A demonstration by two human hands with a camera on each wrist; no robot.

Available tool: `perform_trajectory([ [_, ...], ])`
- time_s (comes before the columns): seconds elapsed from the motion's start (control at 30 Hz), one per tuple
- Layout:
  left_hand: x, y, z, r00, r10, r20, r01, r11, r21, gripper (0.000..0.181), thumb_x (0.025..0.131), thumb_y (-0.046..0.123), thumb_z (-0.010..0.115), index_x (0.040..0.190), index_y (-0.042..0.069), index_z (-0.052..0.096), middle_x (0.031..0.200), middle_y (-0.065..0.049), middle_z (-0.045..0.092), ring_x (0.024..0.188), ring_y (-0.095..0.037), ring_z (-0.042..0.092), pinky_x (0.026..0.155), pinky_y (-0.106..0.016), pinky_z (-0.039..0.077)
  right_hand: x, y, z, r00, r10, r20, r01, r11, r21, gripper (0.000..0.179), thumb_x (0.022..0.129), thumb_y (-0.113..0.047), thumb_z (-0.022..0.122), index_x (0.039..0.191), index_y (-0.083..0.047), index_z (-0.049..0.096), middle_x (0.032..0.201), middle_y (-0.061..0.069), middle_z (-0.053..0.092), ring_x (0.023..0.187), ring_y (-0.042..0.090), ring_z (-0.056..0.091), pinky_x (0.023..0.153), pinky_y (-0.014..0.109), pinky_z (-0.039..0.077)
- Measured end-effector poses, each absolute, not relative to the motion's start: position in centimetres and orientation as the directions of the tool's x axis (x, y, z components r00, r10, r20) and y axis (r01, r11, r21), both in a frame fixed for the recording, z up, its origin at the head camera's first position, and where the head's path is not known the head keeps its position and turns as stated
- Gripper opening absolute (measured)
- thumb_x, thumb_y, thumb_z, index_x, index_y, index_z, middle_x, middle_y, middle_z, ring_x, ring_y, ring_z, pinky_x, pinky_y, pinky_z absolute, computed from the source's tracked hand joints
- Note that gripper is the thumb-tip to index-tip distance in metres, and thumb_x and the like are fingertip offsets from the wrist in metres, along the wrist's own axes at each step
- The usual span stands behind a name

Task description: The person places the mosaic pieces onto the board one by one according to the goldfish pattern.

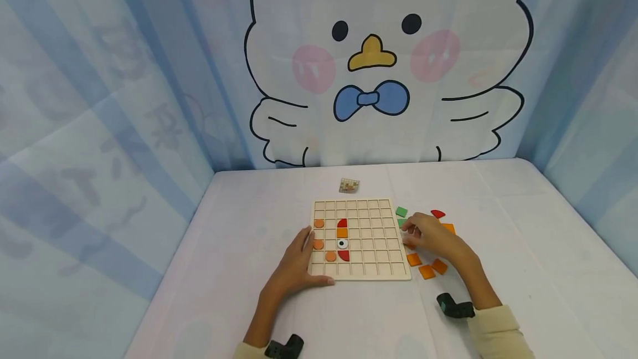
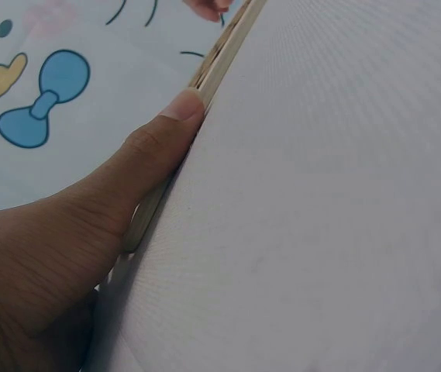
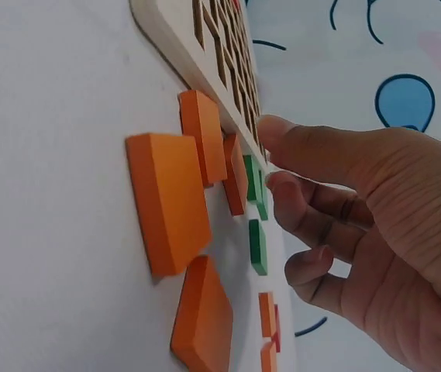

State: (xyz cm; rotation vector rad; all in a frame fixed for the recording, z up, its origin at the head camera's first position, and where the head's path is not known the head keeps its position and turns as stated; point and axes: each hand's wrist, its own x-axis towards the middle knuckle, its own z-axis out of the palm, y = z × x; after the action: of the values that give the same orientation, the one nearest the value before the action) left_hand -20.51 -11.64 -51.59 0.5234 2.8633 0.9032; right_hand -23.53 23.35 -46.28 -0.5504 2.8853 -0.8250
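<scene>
At the far left we saw a pale blue curtain point(image 1: 85, 143) slanting down beside the white table point(image 1: 199, 270). Next came the left hand point(image 1: 294, 270), a black wrist camera point(image 1: 285, 347) below it. Its fingers stretched along the left edge of the wooden grid board point(image 1: 376, 240) and its thumb lay against the near edge, so we saw it steadying that corner with extended digits, not clenched.

The board lay flat. In its left columns we counted three orange discs point(image 1: 331, 256). Just right of these we found one column of pieces: a red quarter-round point(image 1: 342, 223) farthest from us, then an orange square point(image 1: 341, 232), a white piece with a black dot point(image 1: 342, 243) and a second red quarter-round point(image 1: 344, 256). Beyond the board's far edge we noticed a small patterned packet point(image 1: 349, 185).

Close by the right edge we saw green tiles point(image 1: 401, 211), with orange tiles point(image 1: 426, 272) nearer us. The right hand point(image 1: 433, 234) hovered there, fingers bent; in its wrist view we saw thumb and forefinger apart, grasping nothing.

Beyond that hand we saw a loose red piece point(image 1: 438, 214), and farther right a rolled beige sleeve point(image 1: 498, 326).
</scene>
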Motion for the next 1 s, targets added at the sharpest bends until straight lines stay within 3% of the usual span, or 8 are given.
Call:
perform_trajectory([
  [0.33, -20.7, -11.7, -51.8, -0.935, 0.355, 0.018, 0.306, 0.777, 0.550, 0.128, 0.064, 0.069, 0.078, 0.156, 0.006, 0.015, 0.164, -0.010, 0.011, 0.150, -0.030, 0.019, 0.119, -0.049, 0.028, -23.5, 24.2, -46.3, -0.928, -0.366, -0.066, -0.281, 0.806, -0.521, 0.024, 0.085, -0.017, 0.076, 0.101, -0.003, 0.066, 0.084, 0.001, 0.055, 0.078, 0.014, 0.049, 0.065, 0.020, 0.044],
  [0.47, -20.9, -11.7, -51.9, -0.936, 0.351, 0.020, 0.303, 0.778, 0.551, 0.128, 0.064, 0.070, 0.077, 0.156, 0.006, 0.015, 0.164, -0.010, 0.012, 0.150, -0.030, 0.020, 0.118, -0.049, 0.029, -23.7, 24.1, -46.4, -0.932, -0.357, -0.065, -0.284, 0.829, -0.482, 0.020, 0.086, -0.010, 0.073, 0.104, -0.006, 0.068, 0.088, 0.002, 0.054, 0.080, 0.015, 0.048, 0.064, 0.021, 0.044],
  [0.7, -20.8, -11.6, -51.9, -0.940, 0.341, 0.001, 0.279, 0.768, 0.576, 0.129, 0.062, 0.070, 0.078, 0.157, 0.009, 0.015, 0.164, -0.008, 0.012, 0.149, -0.029, 0.020, 0.118, -0.049, 0.028, -23.7, 24.4, -46.5, -0.939, -0.337, -0.074, -0.266, 0.843, -0.468, 0.024, 0.084, -0.018, 0.077, 0.103, -0.006, 0.068, 0.091, 0.003, 0.055, 0.080, 0.015, 0.047, 0.064, 0.022, 0.042],
  [1.0, -20.7, -11.6, -51.9, -0.942, 0.336, -0.014, 0.268, 0.774, 0.574, 0.130, 0.062, 0.072, 0.077, 0.157, 0.011, 0.014, 0.164, -0.006, 0.011, 0.150, -0.028, 0.020, 0.118, -0.049, 0.028, -23.8, 24.7, -47.1, -0.926, -0.375, -0.040, -0.315, 0.827, -0.467, 0.020, 0.083, -0.015, 0.077, 0.098, -0.005, 0.068, 0.087, 0.001, 0.056, 0.074, 0.012, 0.047, 0.062, 0.019, 0.043],
])
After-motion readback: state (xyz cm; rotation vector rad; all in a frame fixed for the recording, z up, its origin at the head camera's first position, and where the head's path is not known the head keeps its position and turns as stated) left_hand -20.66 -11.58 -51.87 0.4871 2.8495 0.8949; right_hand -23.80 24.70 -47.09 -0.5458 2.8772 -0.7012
